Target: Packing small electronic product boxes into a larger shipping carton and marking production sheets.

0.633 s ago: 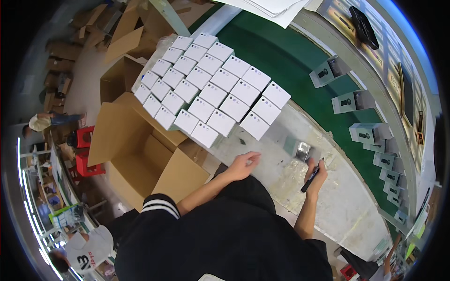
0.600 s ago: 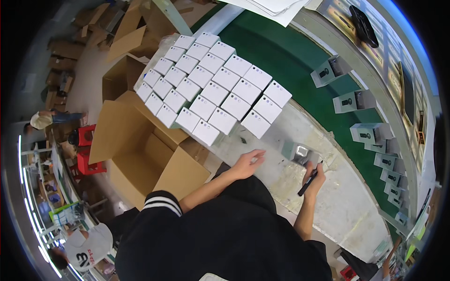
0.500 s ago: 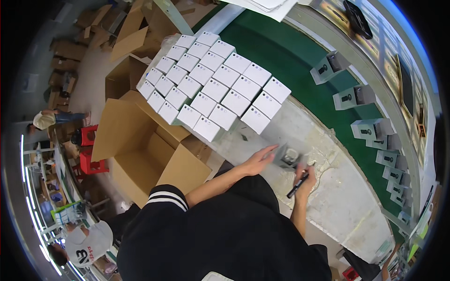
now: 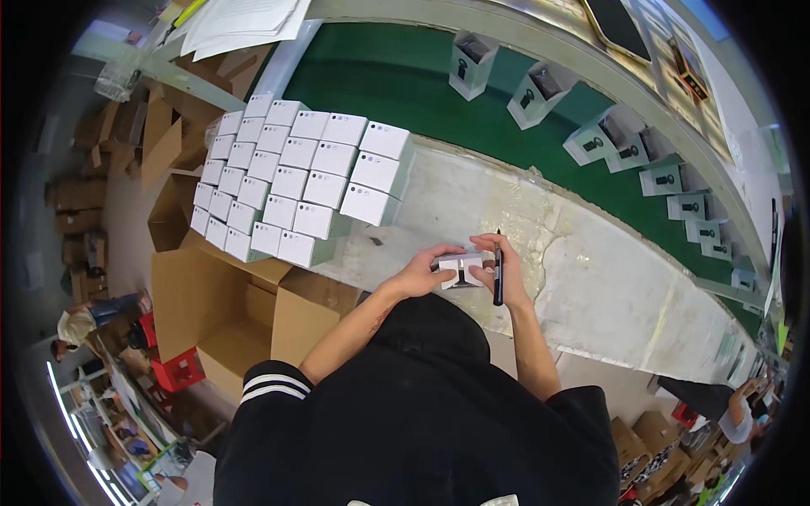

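A small white box [image 4: 456,262] is between my two hands above the near edge of the worktable [image 4: 439,190]. Its top flaps stand partly closed, with a dark gap between them. My left hand [image 4: 416,275] grips the box from the left, thumb on one flap. From the right, my right hand [image 4: 504,266] presses its thumb on the other flap. That same hand keeps a black marker pen [image 4: 499,282] upright between its fingers. Rows of closed white boxes [image 4: 326,158] stand packed together on the table to the left.
Beyond the table runs a green conveyor belt [image 4: 371,72] carrying several opened boxes [image 4: 540,93] with dark contents. An open cardboard carton [image 4: 194,299] stands on the floor at left. Papers [image 4: 245,25] lie on the shelf at far left. Other people are at the sides.
The view has turned right. The box, blurred and open before, is now held close with its flaps folded inward. Both hands have come together on it; the pen stays in my right hand.
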{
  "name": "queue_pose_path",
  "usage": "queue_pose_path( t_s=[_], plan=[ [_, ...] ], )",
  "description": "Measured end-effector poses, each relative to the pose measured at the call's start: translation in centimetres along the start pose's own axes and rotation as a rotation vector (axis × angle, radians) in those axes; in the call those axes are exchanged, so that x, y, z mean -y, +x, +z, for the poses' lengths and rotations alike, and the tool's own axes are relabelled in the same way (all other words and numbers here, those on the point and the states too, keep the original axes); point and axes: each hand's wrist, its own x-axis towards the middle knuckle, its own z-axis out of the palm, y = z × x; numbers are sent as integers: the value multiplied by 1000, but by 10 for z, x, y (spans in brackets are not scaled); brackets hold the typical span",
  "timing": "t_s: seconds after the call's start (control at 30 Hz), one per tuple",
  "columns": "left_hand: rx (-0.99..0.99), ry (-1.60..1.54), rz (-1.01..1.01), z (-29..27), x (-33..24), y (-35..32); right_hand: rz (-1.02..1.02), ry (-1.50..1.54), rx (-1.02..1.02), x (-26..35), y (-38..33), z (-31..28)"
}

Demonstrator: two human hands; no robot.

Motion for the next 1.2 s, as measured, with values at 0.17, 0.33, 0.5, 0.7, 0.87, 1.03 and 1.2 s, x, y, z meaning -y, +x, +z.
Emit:
queue_pose_path(
  t_s=[0.17, 0.33, 0.5, 0.7, 0.87, 1.03, 1.2],
  plan=[
    [-227, 201, 229, 15, -2, -14, -188, -233, -29, 6, -17, 3],
    [-223, 805, 771, 4, 3, -27, -539, -423, 180, 7, -22, -15],
    [-145, 1046, 700, 3, -28, -38, -563, -514, 214, 20, -27, -24],
    [-277, 978, 732, 6, -4, -25, -673, -668, 178, 13, -18, -16],
    [-230, 941, 753, -7, -14, -22, -673, -653, 72, 6, -22, -5],
    [-181, 914, 768, -12, -24, -26, -686, -704, -76, 1, -32, 11],
    [-218, 975, 870, -2, -12, -31, -772, -799, -73, 2, -36, 11]
  ],
)
